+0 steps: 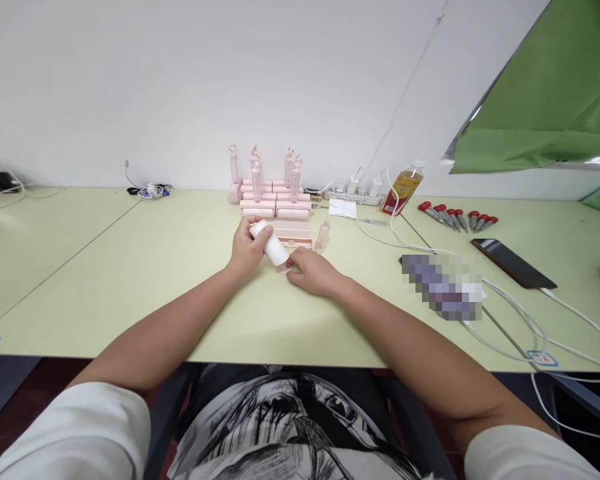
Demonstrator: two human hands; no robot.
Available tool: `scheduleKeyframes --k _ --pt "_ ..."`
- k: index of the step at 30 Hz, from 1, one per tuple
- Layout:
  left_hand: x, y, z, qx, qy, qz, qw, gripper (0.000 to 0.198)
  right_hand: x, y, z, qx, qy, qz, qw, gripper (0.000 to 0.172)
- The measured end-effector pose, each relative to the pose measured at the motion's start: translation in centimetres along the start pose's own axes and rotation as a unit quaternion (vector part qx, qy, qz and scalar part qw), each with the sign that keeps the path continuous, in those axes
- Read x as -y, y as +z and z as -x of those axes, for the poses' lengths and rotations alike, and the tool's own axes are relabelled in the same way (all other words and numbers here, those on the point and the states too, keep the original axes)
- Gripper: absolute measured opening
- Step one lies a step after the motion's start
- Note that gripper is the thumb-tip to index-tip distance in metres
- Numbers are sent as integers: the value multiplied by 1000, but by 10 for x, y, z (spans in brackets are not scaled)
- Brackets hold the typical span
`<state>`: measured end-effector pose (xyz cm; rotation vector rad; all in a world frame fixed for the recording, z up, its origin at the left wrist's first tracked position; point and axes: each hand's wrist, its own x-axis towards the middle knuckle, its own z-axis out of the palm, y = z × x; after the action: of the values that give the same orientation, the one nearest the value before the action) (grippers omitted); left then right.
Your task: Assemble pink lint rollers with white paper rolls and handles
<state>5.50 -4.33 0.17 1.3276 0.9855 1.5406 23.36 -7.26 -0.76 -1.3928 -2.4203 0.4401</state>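
Pale-green tabletop [105, 267] below; white cylinder [275, 251] tilted btwn my hands, upper end in L hand [249, 245], wrapped round it; R hand [311, 270] pinching its pinkish lower end [283, 268], nr tabletop.

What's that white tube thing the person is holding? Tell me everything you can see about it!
The smooth white plastic-looking cylinder has a pinkish, see-through-looking part at its lower end. It slants above the pale green table, its upper end leaning toward the person's left. The left hand wraps around the upper part, thumb across it. Fingers of the right hand are at the pinkish end, though their exact grip is hard to see. No writing can be made out.
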Motion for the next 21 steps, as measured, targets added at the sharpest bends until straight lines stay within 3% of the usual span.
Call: scheduleKeyframes --k 3,8,14,19,21 --pt "1 -2 -2 -20 -1 5 1000 37 2 1 0 -9 4 -8 1000 18" --pt "6 -6 -8 -34 -22 28 999 40 4 2 -1 -5 2 -6 1000 5" --pt "5 -6 -9 0 -68 67 995 44 1 -1 0 -79 8 -47 996 26" --pt "3 -6 -8 48 -106 118 986 48 0 -6 0 -104 50 -92 989 1" --pt "2 -6 -7 71 -118 137 981 48 0 -7 1 -109 54 -91 988 9"
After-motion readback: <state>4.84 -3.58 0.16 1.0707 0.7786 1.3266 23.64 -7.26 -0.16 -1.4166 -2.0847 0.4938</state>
